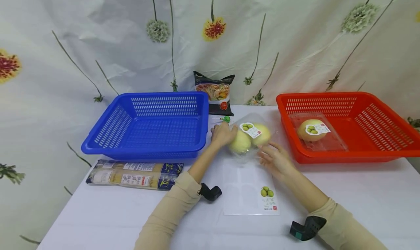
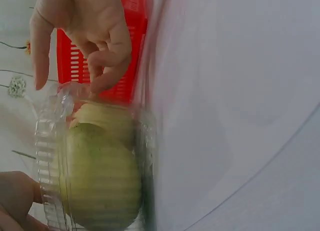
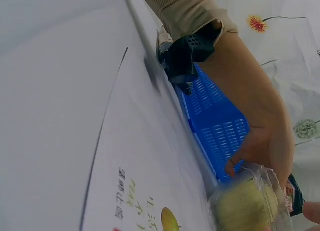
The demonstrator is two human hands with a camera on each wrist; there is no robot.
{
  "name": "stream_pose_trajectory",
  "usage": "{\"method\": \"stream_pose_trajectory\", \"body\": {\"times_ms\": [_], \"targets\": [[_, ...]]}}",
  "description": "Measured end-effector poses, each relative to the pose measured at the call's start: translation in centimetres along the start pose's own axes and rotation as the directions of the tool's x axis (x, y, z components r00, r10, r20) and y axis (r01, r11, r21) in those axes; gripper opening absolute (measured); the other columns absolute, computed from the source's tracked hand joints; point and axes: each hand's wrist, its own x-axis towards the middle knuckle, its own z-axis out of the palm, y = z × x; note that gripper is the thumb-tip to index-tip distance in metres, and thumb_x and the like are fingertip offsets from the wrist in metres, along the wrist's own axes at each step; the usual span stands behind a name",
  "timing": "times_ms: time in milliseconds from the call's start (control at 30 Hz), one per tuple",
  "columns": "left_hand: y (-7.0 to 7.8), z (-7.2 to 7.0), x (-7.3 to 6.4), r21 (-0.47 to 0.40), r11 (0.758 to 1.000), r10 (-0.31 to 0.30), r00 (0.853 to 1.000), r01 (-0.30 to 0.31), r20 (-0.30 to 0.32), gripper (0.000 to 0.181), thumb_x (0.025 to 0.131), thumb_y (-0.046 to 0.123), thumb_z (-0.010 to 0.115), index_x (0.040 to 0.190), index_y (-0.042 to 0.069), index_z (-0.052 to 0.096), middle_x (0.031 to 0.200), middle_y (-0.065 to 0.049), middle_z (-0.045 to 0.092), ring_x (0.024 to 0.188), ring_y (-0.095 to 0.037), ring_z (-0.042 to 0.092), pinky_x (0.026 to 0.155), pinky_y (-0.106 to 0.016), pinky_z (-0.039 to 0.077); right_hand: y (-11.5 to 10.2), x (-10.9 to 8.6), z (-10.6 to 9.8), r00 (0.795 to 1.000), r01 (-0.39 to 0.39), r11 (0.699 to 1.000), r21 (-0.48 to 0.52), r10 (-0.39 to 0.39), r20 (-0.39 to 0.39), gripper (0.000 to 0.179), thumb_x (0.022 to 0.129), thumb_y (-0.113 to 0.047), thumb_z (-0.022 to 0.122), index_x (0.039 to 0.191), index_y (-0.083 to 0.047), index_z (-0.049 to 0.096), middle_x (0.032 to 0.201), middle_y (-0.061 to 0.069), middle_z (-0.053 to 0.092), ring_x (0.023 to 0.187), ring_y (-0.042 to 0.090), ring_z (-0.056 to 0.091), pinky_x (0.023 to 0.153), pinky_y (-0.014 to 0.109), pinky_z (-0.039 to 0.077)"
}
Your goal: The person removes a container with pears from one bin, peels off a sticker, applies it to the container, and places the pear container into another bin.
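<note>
A clear plastic box of pears (image 1: 241, 142), with a white label on top, is between my two hands above the table. My left hand (image 1: 224, 134) grips the box's left side; in the left wrist view its thumb touches the ribbed plastic. My right hand (image 1: 275, 160) is at the near right corner, fingers loosely bent and touching the edge. In the left wrist view the right thumb stands apart from the box. Beneath lies a flat sheet (image 1: 241, 202) printed with pears and writing. The undersides of the fingers are partly hidden.
A blue basket (image 1: 157, 155) stands at left, a red basket (image 1: 344, 157) at right with a boxed pear (image 1: 311, 129) inside. A noodle pack (image 1: 214, 93) stands at the back. A long pasta packet (image 1: 134, 175) lies before the blue basket.
</note>
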Motion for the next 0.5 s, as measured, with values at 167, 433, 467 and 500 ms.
{"method": "stream_pose_trajectory", "body": {"times_ms": [167,433,467,500], "targets": [[-0.3,-0.3,-1.0,-0.064,0.997,0.044,0.994,-0.038,0.097,0.046,0.092,0.037,0.051,0.098,-0.007,0.064,0.093,-0.018,0.064,0.083,-0.027,0.056,0.071,-0.037,0.046,-0.5,0.3,0.0,0.999,0.032,0.999,-0.023,-0.033,-0.024,0.071,0.091,0.001,0.052,0.148,-0.009,0.01,0.087,-0.001,0.046,0.07,0.008,0.047,0.065,0.019,0.043],[-1.0,-1.3,-2.6,-0.162,0.987,0.029,0.979,0.004,0.203,0.047,0.093,0.037,0.053,0.104,-0.009,0.052,0.084,-0.015,0.055,0.047,-0.014,0.051,0.047,-0.028,0.049,-0.6,0.0,0.1,0.97,0.202,0.834,-0.513,-0.244,-0.014,0.045,0.093,-0.004,0.052,0.133,0.009,0.039,0.107,0.012,0.045,0.083,0.01,0.048,0.064,0.014,0.045],[-1.0,-1.5,-2.8,-0.179,0.984,0.03,0.977,0.009,0.212,0.047,0.093,0.037,0.054,0.106,-0.009,0.051,0.085,-0.015,0.055,0.044,-0.014,0.052,0.047,-0.028,0.051,-0.7,-0.1,0.1,0.962,0.225,0.804,-0.551,-0.273,-0.006,0.048,0.093,-0.003,0.051,0.136,0.009,0.037,0.113,0.016,0.045,0.089,0.013,0.048,0.065,0.012,0.045],[-1.1,-1.6,-3.1,-0.195,0.981,0.033,0.976,0.011,0.216,0.048,0.093,0.037,0.053,0.107,-0.009,0.05,0.087,-0.016,0.055,0.042,-0.013,0.053,0.049,-0.03,0.053,-0.7,-0.2,0.2,0.954,0.248,0.779,-0.575,-0.301,0.003,0.051,0.093,-0.003,0.051,0.139,0.009,0.035,0.12,0.019,0.044,0.093,0.015,0.047,0.065,0.011,0.045]]}}
